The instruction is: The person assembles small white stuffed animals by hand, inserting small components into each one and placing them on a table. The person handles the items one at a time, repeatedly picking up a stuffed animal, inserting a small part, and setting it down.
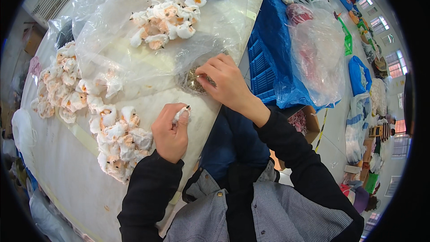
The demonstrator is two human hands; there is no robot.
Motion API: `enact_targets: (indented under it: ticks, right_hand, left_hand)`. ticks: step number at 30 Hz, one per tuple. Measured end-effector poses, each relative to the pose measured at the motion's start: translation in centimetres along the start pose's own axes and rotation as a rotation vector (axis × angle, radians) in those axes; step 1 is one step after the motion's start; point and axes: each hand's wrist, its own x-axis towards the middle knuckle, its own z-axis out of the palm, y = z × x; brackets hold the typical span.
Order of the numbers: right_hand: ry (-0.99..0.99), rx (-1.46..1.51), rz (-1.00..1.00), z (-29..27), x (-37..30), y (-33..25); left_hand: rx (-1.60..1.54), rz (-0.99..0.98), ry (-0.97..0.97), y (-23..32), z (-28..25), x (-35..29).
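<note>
My left hand (170, 132) is closed around a small white plush piece (182, 113) with a dark tip, held just above the table near its edge. My right hand (226, 80) reaches to a clear plastic bag of small brownish bits (193, 84). Its thumb and forefinger are pinched together, and whatever lies between them is too small to name. Left of my left hand lies a heap of white and peach plush pieces (118, 143). Another heap of plush pieces (165, 18) rests on clear plastic film at the far side.
A third plush heap (62, 83) lies at the left of the pale table (71, 170). Beyond the table's right edge stands a blue crate (262, 69) with blue sheeting and plastic-wrapped goods (318, 49). A cardboard box (311, 125) sits below it. Farther right are bags and a person (360, 199).
</note>
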Motion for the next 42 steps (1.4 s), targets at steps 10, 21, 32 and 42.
enact_targets:
  ticks: [10, 21, 32, 42]
  right_hand:
    - [-0.012, 0.02, 0.023, 0.4, -0.6, 0.3]
    - [-0.043, -0.202, 0.018, 1.8, 0.2, -0.3]
    - [0.0, 0.065, 0.115, -0.4, -0.3, -0.6]
    - [0.027, 0.31, 0.126, -0.2, -3.2, -5.4]
  left_hand:
    - [-0.019, 0.011, -0.019, 0.0, 0.1, 0.0]
    - [-0.042, 0.001, -0.024, -0.1, 0.1, 0.0]
    - [-0.016, 0.008, -0.003, -0.3, 0.2, -0.1]
    - [0.043, 0.067, -0.012, 0.0, 0.3, 0.0]
